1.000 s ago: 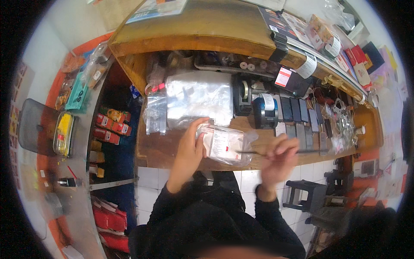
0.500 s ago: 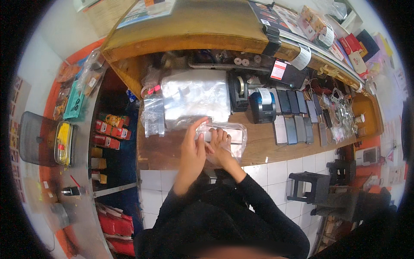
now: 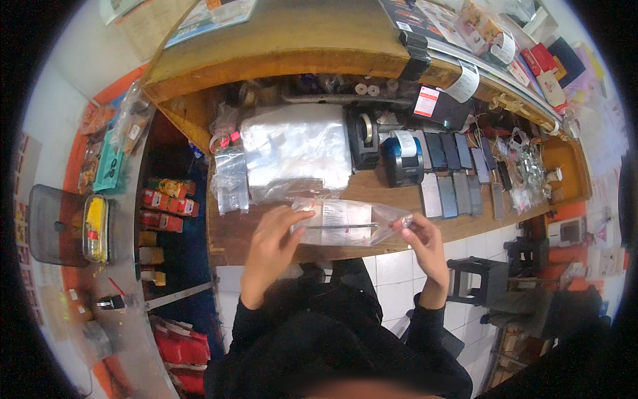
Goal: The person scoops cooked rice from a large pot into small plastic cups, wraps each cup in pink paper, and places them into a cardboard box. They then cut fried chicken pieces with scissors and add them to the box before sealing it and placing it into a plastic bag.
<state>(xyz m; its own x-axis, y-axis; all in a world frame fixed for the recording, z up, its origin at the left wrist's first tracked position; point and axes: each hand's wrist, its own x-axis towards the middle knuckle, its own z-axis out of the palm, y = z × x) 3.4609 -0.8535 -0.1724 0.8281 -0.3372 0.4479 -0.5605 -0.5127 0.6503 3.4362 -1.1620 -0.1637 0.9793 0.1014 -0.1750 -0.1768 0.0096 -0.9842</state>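
A clear plastic bag (image 3: 385,215) is stretched between my hands over the front edge of the wooden counter (image 3: 234,233). Inside or behind its film shows a pale rectangular piece with a printed white label (image 3: 337,217). A thin dark line runs across it; I cannot tell what that is. My left hand (image 3: 274,234) grips the bag's left end between thumb and fingers. At the other end, my right hand (image 3: 427,247) pinches the gathered, crumpled plastic.
Behind the bag lies a stack of clear plastic sheets or bags (image 3: 296,143), with smaller bags (image 3: 231,178) at its left. A tape dispenser (image 3: 364,136), a blue-black label printer (image 3: 403,159) and several phones (image 3: 446,193) stand to the right. A wooden shelf (image 3: 279,63) overhangs the back.
My hands were close together over the bag lying on the counter. My right hand has moved right, and the bag is now held stretched between both hands, nearer to me.
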